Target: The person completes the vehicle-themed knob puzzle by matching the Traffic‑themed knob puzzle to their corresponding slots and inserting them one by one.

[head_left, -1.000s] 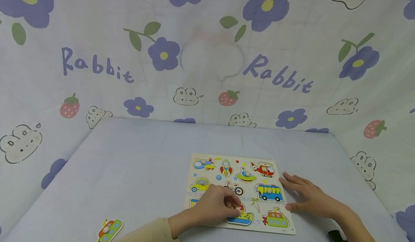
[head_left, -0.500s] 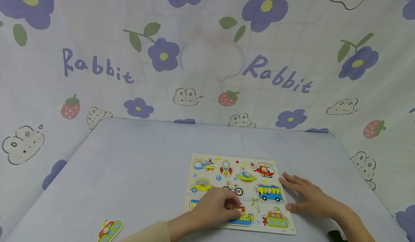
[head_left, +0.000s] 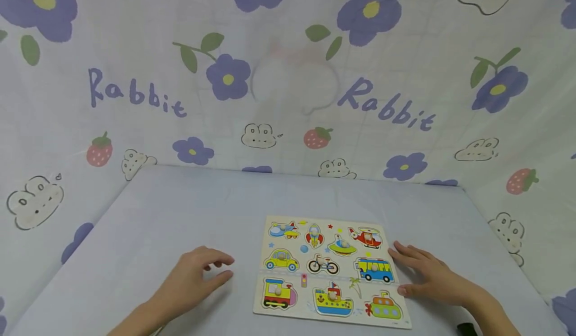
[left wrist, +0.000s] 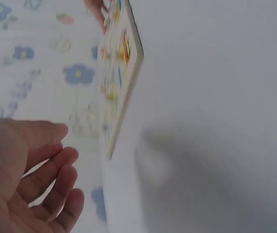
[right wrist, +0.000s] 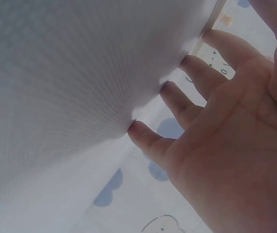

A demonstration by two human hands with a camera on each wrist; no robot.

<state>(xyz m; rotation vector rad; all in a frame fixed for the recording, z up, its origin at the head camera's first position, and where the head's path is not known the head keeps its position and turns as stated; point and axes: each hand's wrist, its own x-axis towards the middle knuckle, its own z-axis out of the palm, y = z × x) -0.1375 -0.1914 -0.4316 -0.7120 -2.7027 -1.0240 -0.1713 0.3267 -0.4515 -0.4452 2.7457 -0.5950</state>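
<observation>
A wooden peg puzzle board (head_left: 310, 276) with vehicle pictures lies on the table. The ship piece (head_left: 333, 303) sits in the bottom row with its knob bare, between the train piece (head_left: 278, 293) and the printed submarine (head_left: 384, 307), on which I see no knob. Left of the board, my left hand (head_left: 189, 281) hovers over the table with fingers loosely bent and nothing between them; the left wrist view also shows this hand (left wrist: 36, 174) holding nothing. My right hand (head_left: 432, 278) rests at the board's right edge, fingers spread. The loose submarine piece is hidden behind my left forearm.
A dark object (head_left: 466, 329) lies by the right forearm at the near edge. White cloth covers the table (head_left: 216, 201). Behind and beside it hangs a patterned curtain (head_left: 288, 101) with flowers and rabbits.
My left hand has let go of the ship piece's knob and moved left off the board, over where the loose submarine piece lay. The right hand has stayed at the board's edge.
</observation>
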